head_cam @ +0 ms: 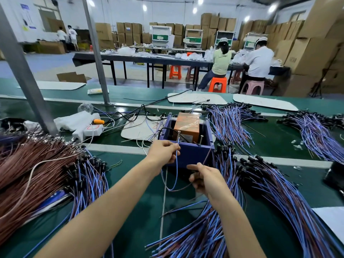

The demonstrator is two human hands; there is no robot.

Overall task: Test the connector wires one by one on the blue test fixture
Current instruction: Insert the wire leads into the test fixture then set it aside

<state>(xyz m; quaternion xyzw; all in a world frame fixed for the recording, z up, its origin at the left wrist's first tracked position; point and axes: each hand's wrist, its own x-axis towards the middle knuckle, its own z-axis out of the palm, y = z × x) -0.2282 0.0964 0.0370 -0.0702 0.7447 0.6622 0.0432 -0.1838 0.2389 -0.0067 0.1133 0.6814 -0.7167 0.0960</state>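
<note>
Blue test fixture (191, 155) at frame centre: open-topped blue box, orange block (187, 125) inside, upright metal pins at near rim. Connector wire (176, 164), blue and brown strands, hangs in loop just below fixture. Green counter (130, 183) heaped with wire bundles (270, 192) left and right. Upper frame: stacked cardboard boxes (307, 53), seated workers (221, 58) at dark table. Left hand (164, 152) pinches wire tip at fixture's near rim. Right hand (204, 180), fingers curled, grips other end, lower right of left hand.

black object (335, 176) cropped right, brown wire pile (28, 174) cropped
</note>
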